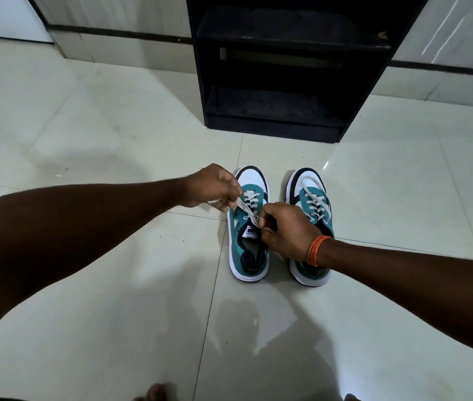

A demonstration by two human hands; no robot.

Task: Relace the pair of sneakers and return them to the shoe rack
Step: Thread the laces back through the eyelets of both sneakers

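Two teal, white and black sneakers stand side by side on the floor, toes pointing away from me. Over the left sneaker [245, 257], my left hand [210, 188] pinches one end of its white lace [247, 208] at the shoe's left side. My right hand [286, 230], with an orange band at the wrist, pinches the other lace end near the tongue. The right sneaker [313, 198] is laced, its lace ends lying loose over the toe; my right wrist covers its heel part.
A black shoe rack [281, 68] with bare shelves stands on the floor just beyond the sneakers. Pale glossy floor tiles [99, 140] spread all around. Light walls with a dark stripe run behind. My toes [155, 392] show at the bottom edge.
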